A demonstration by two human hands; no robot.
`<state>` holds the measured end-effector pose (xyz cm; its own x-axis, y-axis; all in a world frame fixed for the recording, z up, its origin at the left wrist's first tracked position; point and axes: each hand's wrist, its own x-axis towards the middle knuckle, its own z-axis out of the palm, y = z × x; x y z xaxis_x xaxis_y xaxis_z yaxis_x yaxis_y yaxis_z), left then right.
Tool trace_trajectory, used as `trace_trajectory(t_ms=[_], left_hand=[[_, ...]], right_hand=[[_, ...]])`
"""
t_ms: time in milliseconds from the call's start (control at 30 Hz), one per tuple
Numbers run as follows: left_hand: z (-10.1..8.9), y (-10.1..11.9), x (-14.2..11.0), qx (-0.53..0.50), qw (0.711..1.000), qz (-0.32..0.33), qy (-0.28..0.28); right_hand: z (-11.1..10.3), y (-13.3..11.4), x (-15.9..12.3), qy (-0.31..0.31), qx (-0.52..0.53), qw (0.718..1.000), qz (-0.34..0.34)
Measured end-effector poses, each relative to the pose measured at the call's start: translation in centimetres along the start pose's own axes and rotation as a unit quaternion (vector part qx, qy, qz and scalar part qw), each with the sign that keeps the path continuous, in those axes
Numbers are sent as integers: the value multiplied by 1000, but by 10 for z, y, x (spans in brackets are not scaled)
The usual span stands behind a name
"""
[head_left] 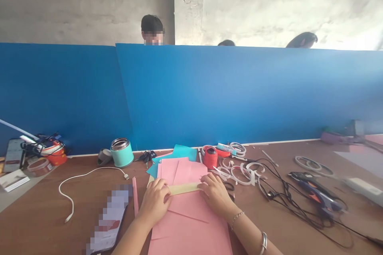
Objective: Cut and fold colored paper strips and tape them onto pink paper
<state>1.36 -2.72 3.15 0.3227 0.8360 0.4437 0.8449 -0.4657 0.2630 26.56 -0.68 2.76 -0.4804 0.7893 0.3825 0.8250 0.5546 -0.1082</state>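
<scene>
A pale yellow paper strip [184, 188] stretches between my two hands, above a stack of pink paper sheets [191, 223]. My left hand [156, 198] grips the strip's left end, its fingers curled and the thumb turned inward. At the other end my right hand [214, 193] pinches the strip between thumb and fingers. Creases and overlapping edges show in the pink paper. Behind the hands, turquoise paper [184, 152] sticks out from under the pink sheets. A narrow pink strip [135, 197] lies just left of my left hand.
Left of the paper are a phone [109, 223], a white cable [72, 181] and a turquoise cup [121, 153]. To the right lie white strip coils [241, 173], a red container [210, 158], black cords [287, 199] and a glue gun [317, 195]. A blue partition [209, 95] stands behind; people's heads show above it.
</scene>
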Motion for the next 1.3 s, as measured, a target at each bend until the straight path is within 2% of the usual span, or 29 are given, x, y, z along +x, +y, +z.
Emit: trace_trajectory(t_ms=[167,533,833,1033,1300], left_hand=[[7,-4,1,4,1000,7,1],[13,-7,2,46,997,52,-31],[9,-5,-6,23,998,29,-45],[13,-8,-2,-37,998,-41,-39],[20,-9,4,-13,992,-121,-38]], right_hand=[[7,4,4,-26,-47,998,-29],[4,2,6,-2,-80,994,-70],[3,3,-5,-10,73,997,-7],[4,4,-3,-3,180,983,37],[18,5,4,18,200,972,122]])
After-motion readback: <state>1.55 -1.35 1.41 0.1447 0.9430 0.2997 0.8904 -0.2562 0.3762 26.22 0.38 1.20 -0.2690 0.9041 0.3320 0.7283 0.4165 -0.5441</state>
